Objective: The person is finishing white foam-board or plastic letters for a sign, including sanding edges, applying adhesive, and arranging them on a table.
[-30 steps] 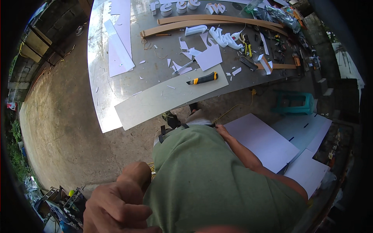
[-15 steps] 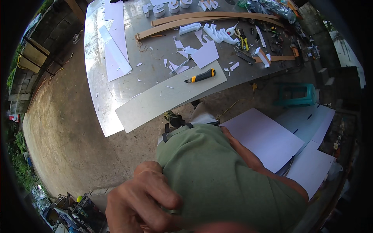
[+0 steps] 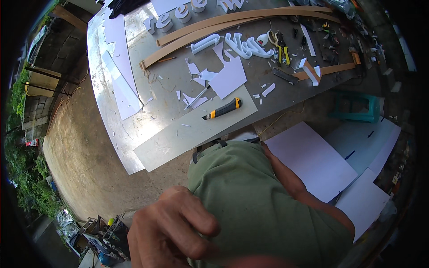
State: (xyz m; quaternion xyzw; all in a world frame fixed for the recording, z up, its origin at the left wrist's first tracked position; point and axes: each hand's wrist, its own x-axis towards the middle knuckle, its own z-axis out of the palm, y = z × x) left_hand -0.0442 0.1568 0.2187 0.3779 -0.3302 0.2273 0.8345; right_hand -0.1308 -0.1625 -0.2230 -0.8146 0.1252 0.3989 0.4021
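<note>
My left hand [image 3: 174, 228] is raised close in front of my green shirt, its fingers bent and closed. Whatever is between them, if anything, is hidden from this side. My right arm hangs along my right side, and its hand, by my waist, is mostly hidden. Beyond me, a yellow-and-black utility knife [image 3: 223, 108] lies on a long grey strip [image 3: 178, 136] at the table's near edge. White sheet offcuts [image 3: 229, 77], a thin screwdriver-like tool [image 3: 196, 98] and white curved letter pieces [image 3: 248, 46] lie farther in. Neither hand touches them.
Long brown strips [image 3: 214, 30] cross the metal table [image 3: 105, 76]. Pliers [image 3: 280, 47] and other tools sit at its right. White raised letters [image 3: 183, 14] stand at the back. A teal stool [image 3: 357, 107] and large white sheets [image 3: 313, 161] are at my right.
The table has shifted lower and somewhat left in view, and its tilt differs slightly. My left hand stays raised and closed, a little farther right. My right arm stays by my side.
</note>
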